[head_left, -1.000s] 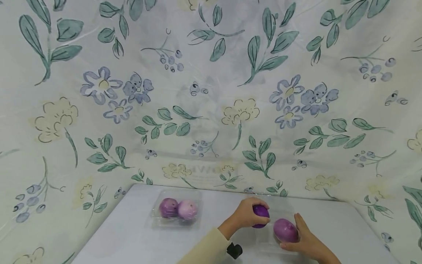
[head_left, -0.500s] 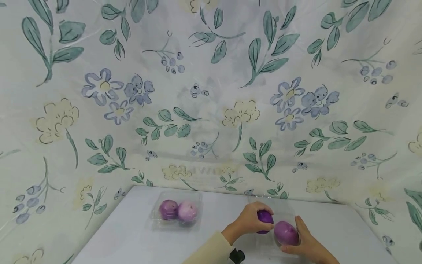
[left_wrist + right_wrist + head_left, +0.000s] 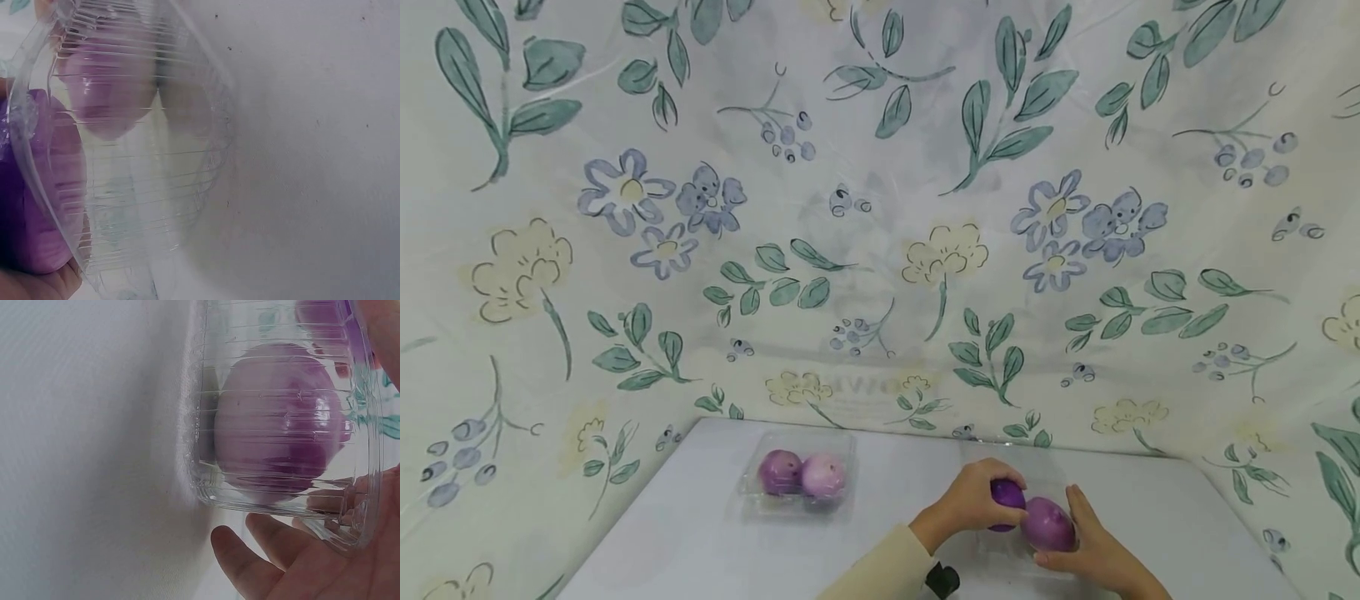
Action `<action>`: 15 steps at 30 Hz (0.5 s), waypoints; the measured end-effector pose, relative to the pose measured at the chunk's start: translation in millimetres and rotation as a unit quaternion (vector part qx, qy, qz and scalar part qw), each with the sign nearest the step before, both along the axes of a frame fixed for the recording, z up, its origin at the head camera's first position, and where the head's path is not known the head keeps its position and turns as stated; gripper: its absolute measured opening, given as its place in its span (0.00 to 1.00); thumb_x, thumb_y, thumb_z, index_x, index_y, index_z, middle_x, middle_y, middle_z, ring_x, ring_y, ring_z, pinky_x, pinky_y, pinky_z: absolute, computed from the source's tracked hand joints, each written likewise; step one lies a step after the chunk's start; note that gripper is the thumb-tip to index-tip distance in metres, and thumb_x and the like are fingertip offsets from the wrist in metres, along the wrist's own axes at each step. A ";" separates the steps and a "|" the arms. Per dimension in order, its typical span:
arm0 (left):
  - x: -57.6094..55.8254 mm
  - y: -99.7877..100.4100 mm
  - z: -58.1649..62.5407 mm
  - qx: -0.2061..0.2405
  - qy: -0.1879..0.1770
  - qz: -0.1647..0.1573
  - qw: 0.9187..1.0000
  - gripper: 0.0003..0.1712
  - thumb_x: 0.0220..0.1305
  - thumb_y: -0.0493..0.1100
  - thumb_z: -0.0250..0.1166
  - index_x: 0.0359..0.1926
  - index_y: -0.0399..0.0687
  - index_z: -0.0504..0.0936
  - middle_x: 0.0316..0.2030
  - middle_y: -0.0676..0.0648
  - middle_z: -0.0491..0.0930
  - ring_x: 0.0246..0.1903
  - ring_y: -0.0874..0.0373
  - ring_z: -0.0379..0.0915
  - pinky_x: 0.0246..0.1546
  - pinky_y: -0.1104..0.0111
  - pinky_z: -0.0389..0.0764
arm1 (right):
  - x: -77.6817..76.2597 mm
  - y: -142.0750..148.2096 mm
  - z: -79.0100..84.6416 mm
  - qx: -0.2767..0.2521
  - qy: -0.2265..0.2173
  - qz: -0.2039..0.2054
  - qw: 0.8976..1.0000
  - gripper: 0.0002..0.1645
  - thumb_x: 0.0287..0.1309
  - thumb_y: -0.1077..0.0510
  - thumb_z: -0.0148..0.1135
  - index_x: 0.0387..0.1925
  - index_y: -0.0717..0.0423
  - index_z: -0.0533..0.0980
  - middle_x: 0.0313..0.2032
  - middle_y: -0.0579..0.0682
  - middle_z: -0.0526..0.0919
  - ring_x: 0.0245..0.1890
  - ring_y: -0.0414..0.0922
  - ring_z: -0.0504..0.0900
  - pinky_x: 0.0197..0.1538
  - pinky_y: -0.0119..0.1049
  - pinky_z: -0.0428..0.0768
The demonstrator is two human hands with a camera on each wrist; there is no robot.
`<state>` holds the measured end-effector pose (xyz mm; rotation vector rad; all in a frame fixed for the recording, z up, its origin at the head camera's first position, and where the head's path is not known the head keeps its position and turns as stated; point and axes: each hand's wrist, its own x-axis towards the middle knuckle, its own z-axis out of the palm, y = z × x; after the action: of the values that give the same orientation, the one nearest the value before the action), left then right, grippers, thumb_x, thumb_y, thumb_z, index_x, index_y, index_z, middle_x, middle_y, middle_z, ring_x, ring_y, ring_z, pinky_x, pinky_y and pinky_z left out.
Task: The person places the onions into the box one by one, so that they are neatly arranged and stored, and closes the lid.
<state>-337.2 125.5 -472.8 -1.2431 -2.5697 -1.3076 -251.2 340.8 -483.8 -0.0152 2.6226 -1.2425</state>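
My left hand (image 3: 973, 496) grips a dark purple onion (image 3: 1006, 504) over the left part of a clear plastic clamshell container (image 3: 206, 462). In the left wrist view that onion (image 3: 40, 187) is partly above the container's rim and partly seen through its wall. A lighter purple onion (image 3: 1048, 524) sits inside the container's right part, close beside the held one. At the container's right end my right hand (image 3: 1093, 546) holds it, thumb in front and fingers behind. In the right wrist view several fingertips (image 3: 234, 547) show outside the ribbed end wall.
Another clear clamshell container (image 3: 752, 496) with two purple onions (image 3: 802, 475) stands at the left on the white table (image 3: 655, 533). The container lid (image 3: 1030, 456) lies folded back behind the hands. A floral cloth (image 3: 865, 292) hangs beyond the table's back edge.
My left hand has moved slightly to the right and lower with its onion, bringing it up close to the other onion. The right hand stays at the container's right end.
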 end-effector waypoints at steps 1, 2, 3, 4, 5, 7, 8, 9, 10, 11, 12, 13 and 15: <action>-0.4 0.7 0.0 -0.002 0.003 -0.001 1.000 0.21 0.49 0.49 0.78 0.45 0.53 0.86 0.46 0.54 0.84 0.45 0.73 0.73 0.42 0.80 0.77 | 0.0 0.1 0.4 0.002 0.003 0.000 1.000 0.77 0.50 0.44 0.74 0.73 0.73 0.27 0.73 0.76 0.26 0.72 0.74 0.29 0.68 0.70 0.35; -0.8 1.4 -0.4 -0.002 0.005 -0.003 1.000 0.21 0.48 0.49 0.78 0.45 0.53 0.86 0.46 0.54 0.84 0.45 0.73 0.73 0.42 0.80 0.77 | 0.1 0.1 0.8 0.003 0.006 0.000 1.000 0.77 0.50 0.44 0.74 0.73 0.73 0.27 0.73 0.76 0.26 0.72 0.74 0.29 0.68 0.70 0.35; -1.2 2.0 -1.0 -0.004 0.009 -0.005 1.000 0.21 0.48 0.49 0.78 0.45 0.53 0.86 0.46 0.54 0.84 0.45 0.73 0.73 0.42 0.80 0.77 | 0.1 0.1 1.1 0.000 0.006 0.000 1.000 0.77 0.50 0.44 0.74 0.73 0.73 0.27 0.73 0.76 0.25 0.72 0.74 0.29 0.68 0.70 0.35; -1.4 2.5 -1.5 -0.007 0.012 -0.005 1.000 0.21 0.48 0.49 0.78 0.45 0.53 0.86 0.46 0.54 0.84 0.45 0.73 0.74 0.42 0.80 0.76 | 0.2 0.0 1.2 -0.005 0.004 0.000 1.000 0.78 0.49 0.44 0.74 0.73 0.72 0.26 0.73 0.76 0.25 0.72 0.74 0.29 0.68 0.70 0.35; -1.4 3.0 -2.3 -0.011 0.015 -0.006 1.000 0.21 0.48 0.50 0.78 0.45 0.53 0.86 0.46 0.55 0.84 0.45 0.74 0.73 0.42 0.81 0.76 | 0.5 -0.1 1.1 -0.011 0.002 -0.002 1.000 0.78 0.49 0.45 0.75 0.73 0.72 0.26 0.73 0.75 0.25 0.72 0.74 0.29 0.68 0.71 0.34; -1.0 3.9 -3.5 -0.020 0.020 -0.009 1.000 0.21 0.48 0.50 0.78 0.45 0.53 0.86 0.45 0.55 0.84 0.44 0.74 0.73 0.42 0.81 0.76 | 0.7 -0.7 0.7 -0.020 -0.002 -0.004 1.000 0.78 0.49 0.46 0.75 0.73 0.72 0.26 0.73 0.75 0.25 0.72 0.74 0.28 0.69 0.71 0.34; -0.7 4.4 -3.9 -0.025 0.023 -0.011 0.999 0.20 0.48 0.50 0.78 0.44 0.54 0.86 0.45 0.56 0.84 0.44 0.75 0.73 0.42 0.82 0.75 | 0.7 -1.1 0.3 -0.020 -0.004 -0.006 1.000 0.78 0.49 0.46 0.75 0.73 0.72 0.26 0.73 0.75 0.25 0.73 0.74 0.28 0.69 0.71 0.35; -0.1 4.7 -4.1 -0.030 0.026 -0.013 0.999 0.20 0.48 0.50 0.78 0.44 0.54 0.86 0.45 0.56 0.84 0.43 0.75 0.73 0.41 0.82 0.75 | 0.6 -1.4 -0.1 -0.018 -0.005 -0.007 1.000 0.78 0.49 0.45 0.75 0.73 0.72 0.27 0.73 0.75 0.26 0.73 0.74 0.29 0.69 0.71 0.35; 0.4 5.1 -4.1 -0.036 0.029 -0.014 0.999 0.20 0.48 0.51 0.78 0.44 0.54 0.86 0.44 0.57 0.84 0.43 0.76 0.73 0.41 0.83 0.75 | 0.5 -1.7 -0.6 -0.014 -0.004 -0.009 1.000 0.78 0.49 0.45 0.75 0.74 0.72 0.27 0.74 0.74 0.26 0.73 0.74 0.30 0.69 0.71 0.36; 0.8 5.5 -4.4 -0.041 0.034 -0.016 0.998 0.19 0.49 0.51 0.78 0.43 0.54 0.86 0.44 0.57 0.84 0.43 0.76 0.72 0.41 0.83 0.75 | 0.4 -1.7 -1.1 -0.008 -0.002 -0.009 1.000 0.78 0.48 0.44 0.75 0.74 0.72 0.28 0.74 0.75 0.26 0.73 0.74 0.30 0.69 0.71 0.36; 1.4 5.9 -4.1 -0.045 0.039 -0.018 0.998 0.19 0.49 0.51 0.78 0.43 0.54 0.86 0.44 0.57 0.84 0.43 0.76 0.72 0.41 0.83 0.74 | 0.3 -1.6 -1.3 -0.002 0.001 -0.008 1.000 0.77 0.48 0.44 0.75 0.74 0.72 0.29 0.74 0.74 0.27 0.73 0.74 0.30 0.69 0.70 0.37; 1.8 6.2 -3.8 -0.047 0.043 -0.021 0.998 0.19 0.49 0.51 0.78 0.43 0.54 0.86 0.44 0.57 0.84 0.43 0.76 0.73 0.41 0.83 0.75 | 0.2 -1.5 -1.5 0.006 0.003 -0.008 1.000 0.77 0.48 0.43 0.75 0.74 0.72 0.29 0.74 0.75 0.27 0.73 0.74 0.30 0.69 0.70 0.37; 2.4 7.0 -3.4 -0.052 0.053 -0.022 0.997 0.19 0.49 0.51 0.77 0.43 0.55 0.86 0.44 0.57 0.84 0.43 0.76 0.73 0.41 0.84 0.74 | 0.5 -0.6 -1.1 0.013 0.006 -0.006 1.000 0.77 0.49 0.43 0.75 0.74 0.72 0.29 0.74 0.75 0.27 0.72 0.74 0.30 0.69 0.69 0.37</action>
<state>-334.8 132.5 -476.1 -1.3532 -2.5811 -1.0943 -250.7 340.1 -484.9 -0.0008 2.6532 -1.2150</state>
